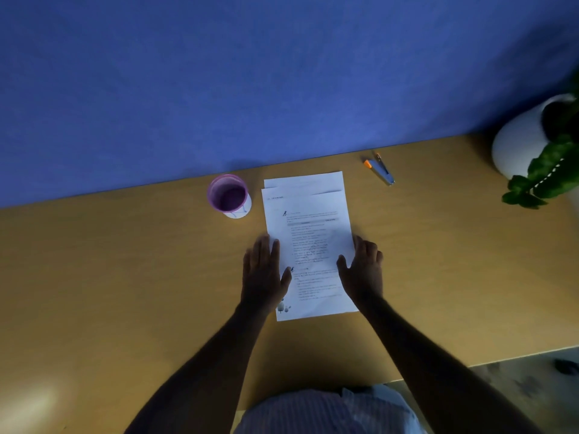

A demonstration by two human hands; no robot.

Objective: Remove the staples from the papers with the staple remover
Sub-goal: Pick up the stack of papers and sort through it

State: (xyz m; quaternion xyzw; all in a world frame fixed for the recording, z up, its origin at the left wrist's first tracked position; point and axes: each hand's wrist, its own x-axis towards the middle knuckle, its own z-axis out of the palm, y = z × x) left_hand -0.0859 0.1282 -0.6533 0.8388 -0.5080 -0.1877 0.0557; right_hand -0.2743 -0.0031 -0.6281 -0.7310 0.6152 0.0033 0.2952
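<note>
A: How are the papers (308,242) lying?

B: They are being seen flat on the wooden counter (125,277), with the long axis running away from the person and tipped slightly to the left at the far end. The printed top sheet is thin, white and rectangular, and a second sheet is showing beyond its far edge, shifted a little to the right.

A: And the hands?

B: The left hand (264,270) is being laid palm down on the left edge of the stack, its fingers (266,245) straight, pressed together and pointing away, with the thumb lying on the page. The right hand (363,267) is being set against the right edge, its fingers (368,247) curled loosely at the paper's margin and the thumb spread onto the sheet. Nothing is being pinched by either.

A: Where is the staple remover (380,169)?

B: It is lying on the counter well beyond the right hand, near the blue wall (250,73). It is slim, metallic, with orange tips; its long axis is running diagonally, orange end far-left. Whether it is one piece cannot be told.

A: Anything else?

B: A round purple cup (228,195) is standing just left of the papers, and a smooth white pot (517,142) with green leaves is sitting at the far right.
</note>
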